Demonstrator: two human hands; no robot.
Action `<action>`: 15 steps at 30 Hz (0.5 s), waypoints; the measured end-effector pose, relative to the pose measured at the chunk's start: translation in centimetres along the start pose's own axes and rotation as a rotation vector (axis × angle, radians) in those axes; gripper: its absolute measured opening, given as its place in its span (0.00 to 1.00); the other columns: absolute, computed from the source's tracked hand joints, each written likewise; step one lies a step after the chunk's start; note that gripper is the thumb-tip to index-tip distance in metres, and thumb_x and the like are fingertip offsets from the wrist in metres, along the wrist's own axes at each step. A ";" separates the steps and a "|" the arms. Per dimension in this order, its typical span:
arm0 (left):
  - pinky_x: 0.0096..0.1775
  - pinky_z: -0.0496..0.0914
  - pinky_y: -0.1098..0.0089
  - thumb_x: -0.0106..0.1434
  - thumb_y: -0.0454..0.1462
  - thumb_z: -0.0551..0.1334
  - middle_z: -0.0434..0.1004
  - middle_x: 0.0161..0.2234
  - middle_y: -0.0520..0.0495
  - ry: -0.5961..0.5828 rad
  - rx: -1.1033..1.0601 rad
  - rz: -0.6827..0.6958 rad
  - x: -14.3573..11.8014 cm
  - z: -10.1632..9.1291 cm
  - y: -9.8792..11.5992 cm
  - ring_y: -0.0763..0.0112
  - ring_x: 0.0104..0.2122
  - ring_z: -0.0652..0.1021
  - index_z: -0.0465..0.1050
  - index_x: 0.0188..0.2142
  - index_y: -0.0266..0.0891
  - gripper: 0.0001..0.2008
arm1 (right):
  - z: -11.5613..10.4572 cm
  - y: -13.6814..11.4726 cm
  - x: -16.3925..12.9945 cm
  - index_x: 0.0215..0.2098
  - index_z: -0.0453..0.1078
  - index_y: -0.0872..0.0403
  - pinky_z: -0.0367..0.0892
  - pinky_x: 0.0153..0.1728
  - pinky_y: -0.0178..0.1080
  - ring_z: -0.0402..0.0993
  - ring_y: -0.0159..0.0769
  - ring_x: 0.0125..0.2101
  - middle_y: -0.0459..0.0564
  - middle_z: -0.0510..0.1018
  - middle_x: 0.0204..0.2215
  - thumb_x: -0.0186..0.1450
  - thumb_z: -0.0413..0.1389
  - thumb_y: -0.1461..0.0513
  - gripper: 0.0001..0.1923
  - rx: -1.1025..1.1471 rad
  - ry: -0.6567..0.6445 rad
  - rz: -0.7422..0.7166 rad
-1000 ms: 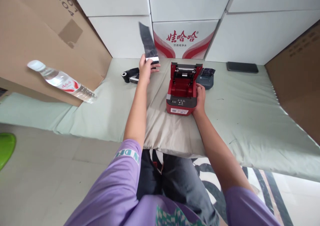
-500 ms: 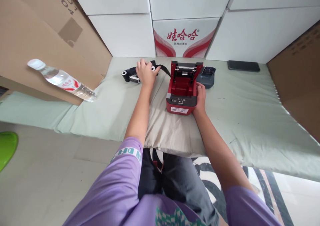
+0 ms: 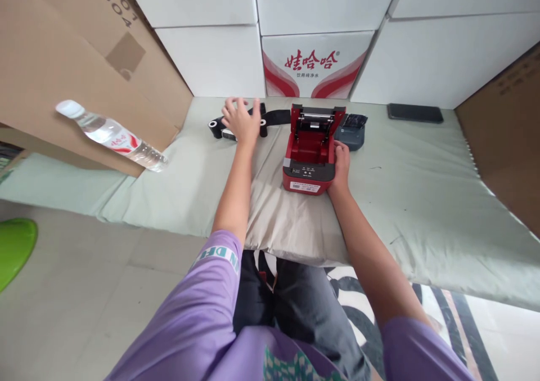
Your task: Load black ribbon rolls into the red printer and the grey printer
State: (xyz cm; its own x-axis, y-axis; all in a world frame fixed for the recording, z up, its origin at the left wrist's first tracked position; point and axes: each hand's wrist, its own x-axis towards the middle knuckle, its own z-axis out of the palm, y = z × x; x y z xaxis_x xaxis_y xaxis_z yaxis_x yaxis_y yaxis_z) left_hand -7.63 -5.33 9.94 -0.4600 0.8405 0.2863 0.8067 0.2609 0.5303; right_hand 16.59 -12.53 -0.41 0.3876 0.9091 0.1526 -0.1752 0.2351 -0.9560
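A red and black label printer (image 3: 307, 174) stands on the cloth-covered surface, its lid raised and its red bay exposed. My right hand (image 3: 341, 166) grips the printer's right side; part of the fingers is hidden. Left of the printer lies a black ribbon (image 3: 279, 116) with white-cored rolls, one of them the left roll (image 3: 215, 129). The ribbon's strip reaches right to the printer's back edge. My left hand (image 3: 242, 123) is over the rolls with its fingers spread, hiding part of them. Whether the fingertips touch the ribbon is unclear.
A dark blue-grey device (image 3: 352, 138) sits just right of the printer. Farther right lies a black phone (image 3: 415, 113). A water bottle (image 3: 120, 140) tilts against the cardboard box (image 3: 156, 71) at left. White boxes (image 3: 211, 60) line the back.
My left hand's fingers have lifted and spread away from the right-hand ribbon roll. The ribbon strip beside the printer lies straighter. My right hand stays on the printer.
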 end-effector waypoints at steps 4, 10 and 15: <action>0.67 0.60 0.37 0.70 0.43 0.63 0.74 0.66 0.38 0.049 -0.027 -0.077 2.7 -1.9 -2.2 0.36 0.71 0.64 0.73 0.62 0.52 0.21 | -0.1 0.2 0.1 0.48 0.72 0.46 0.72 0.61 0.51 0.76 0.44 0.54 0.50 0.79 0.51 0.64 0.58 0.36 0.28 -0.016 -0.002 -0.017; 0.70 0.54 0.36 0.60 0.37 0.69 0.73 0.67 0.41 -0.315 0.091 0.035 4.2 0.0 -4.9 0.38 0.70 0.66 0.74 0.64 0.57 0.32 | -0.1 0.0 -0.1 0.47 0.72 0.46 0.73 0.61 0.50 0.77 0.43 0.52 0.49 0.79 0.49 0.63 0.59 0.37 0.27 0.013 0.000 -0.003; 0.65 0.60 0.44 0.64 0.39 0.67 0.81 0.60 0.40 -0.228 0.104 0.046 3.6 1.7 -4.9 0.45 0.63 0.75 0.77 0.54 0.48 0.18 | -0.1 0.1 -0.1 0.48 0.72 0.47 0.72 0.62 0.51 0.77 0.43 0.52 0.49 0.79 0.49 0.64 0.59 0.37 0.27 0.023 -0.010 0.006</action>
State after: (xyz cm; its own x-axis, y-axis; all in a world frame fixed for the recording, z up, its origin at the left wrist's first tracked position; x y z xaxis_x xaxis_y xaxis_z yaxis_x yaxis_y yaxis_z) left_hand -12.58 -2.82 7.06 -0.3356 0.9350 0.1146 0.8640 0.2571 0.4329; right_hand 16.68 -12.65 -0.54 0.3771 0.9140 0.1495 -0.1981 0.2372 -0.9510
